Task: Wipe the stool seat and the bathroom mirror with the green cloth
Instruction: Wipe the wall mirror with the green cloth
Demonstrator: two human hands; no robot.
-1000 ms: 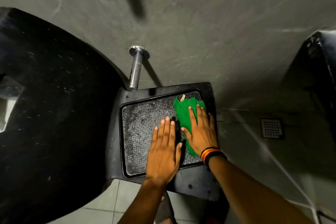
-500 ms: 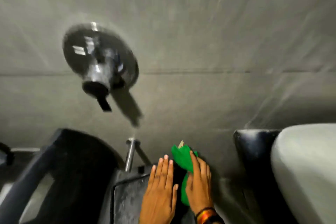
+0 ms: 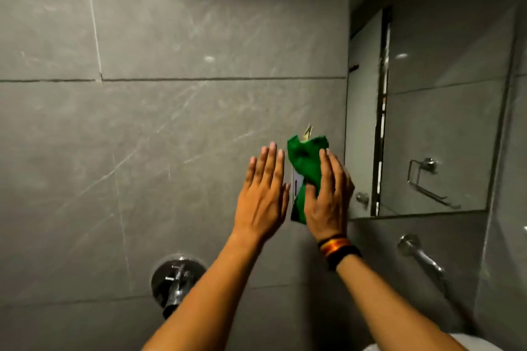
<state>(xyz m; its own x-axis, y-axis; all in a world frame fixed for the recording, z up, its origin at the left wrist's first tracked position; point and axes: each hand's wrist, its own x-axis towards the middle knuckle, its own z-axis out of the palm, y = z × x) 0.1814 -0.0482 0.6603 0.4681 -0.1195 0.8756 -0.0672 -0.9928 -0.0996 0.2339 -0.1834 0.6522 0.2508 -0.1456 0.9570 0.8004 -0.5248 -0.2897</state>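
Two hands are raised before the grey tiled wall: your right hand has its grip closed around the green cloth, bunched and held in the air just left of the mirror, not touching it. Your left hand is flat and released, beside the cloth. A chrome tap sits low on the wall.
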